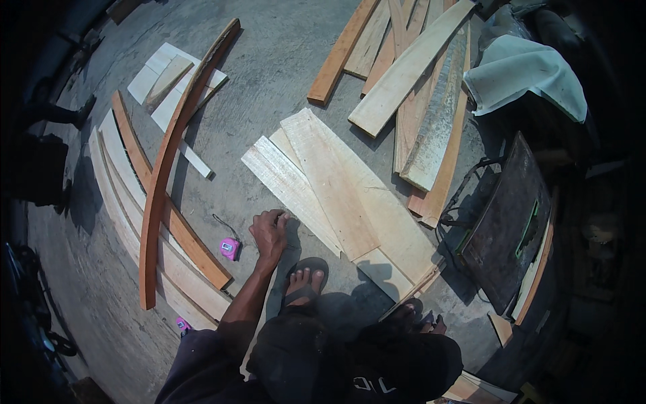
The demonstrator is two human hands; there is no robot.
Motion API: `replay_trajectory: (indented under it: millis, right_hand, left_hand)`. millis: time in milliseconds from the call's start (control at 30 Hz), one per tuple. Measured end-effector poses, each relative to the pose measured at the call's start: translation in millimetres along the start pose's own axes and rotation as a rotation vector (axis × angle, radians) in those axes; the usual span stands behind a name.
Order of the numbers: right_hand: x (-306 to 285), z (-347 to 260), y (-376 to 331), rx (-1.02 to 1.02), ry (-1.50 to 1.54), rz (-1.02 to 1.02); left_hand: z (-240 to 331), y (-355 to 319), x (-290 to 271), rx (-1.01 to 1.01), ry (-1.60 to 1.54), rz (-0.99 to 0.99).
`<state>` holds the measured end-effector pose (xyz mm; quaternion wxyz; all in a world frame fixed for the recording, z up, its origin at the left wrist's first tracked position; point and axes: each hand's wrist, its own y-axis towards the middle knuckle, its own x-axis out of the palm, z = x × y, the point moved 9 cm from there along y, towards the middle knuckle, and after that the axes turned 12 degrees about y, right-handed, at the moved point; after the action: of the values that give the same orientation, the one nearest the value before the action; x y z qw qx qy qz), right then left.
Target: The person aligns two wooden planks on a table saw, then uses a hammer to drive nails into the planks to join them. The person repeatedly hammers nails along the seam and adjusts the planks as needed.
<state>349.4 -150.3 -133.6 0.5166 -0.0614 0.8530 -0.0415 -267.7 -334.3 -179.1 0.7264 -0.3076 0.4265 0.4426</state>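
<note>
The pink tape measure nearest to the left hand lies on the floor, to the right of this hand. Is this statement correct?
Not quite: the side is wrong. In the head view, the pink tape measure nearest to the left hand does lie on the floor, but to the left of this hand.

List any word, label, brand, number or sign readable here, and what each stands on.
Dark clothing: pale marks like lettering, only fragments; no whole word readable.
Pink tape measure: pale label, too small to read.
Smaller pink object at lower left: any print too small to read.
</note>
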Motion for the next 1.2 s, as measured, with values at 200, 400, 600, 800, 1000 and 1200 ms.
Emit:
replay_trajectory:
  millis: [200,400,600,800,1000,1200]
  right_hand:
    - [23.9,15.3,-3.1,0.186,0.028,-0.152]
    - [62.2,-137.6,43.9,-0.069,0.220,-0.335]
    - [96.3,-228.8,67.5,-0.165,0.237,-0.505]
    - [110.1,-276.1,84.9,-0.140,0.189,-0.599]
    - [110.5,-336.7,91.8,-0.203,0.179,-0.669]
    - [113.3,-434.9,95.4,-0.403,0.234,-0.739]
  left_hand:
    - [58.2,108.2,21.8,-0.078,-0.657,-0.081]
    - [90.9,178.5,53.1,-0.072,-0.822,0.004]
    - [90.9,205.7,69.2,-0.083,-0.754,0.083]
    - [86.3,198.4,76.8,-0.068,-0.663,0.161]
    - [88.4,197.4,77.3,0.009,-0.641,0.247]
    - [95.1,192.9,65.5,0.095,-0.569,0.318]
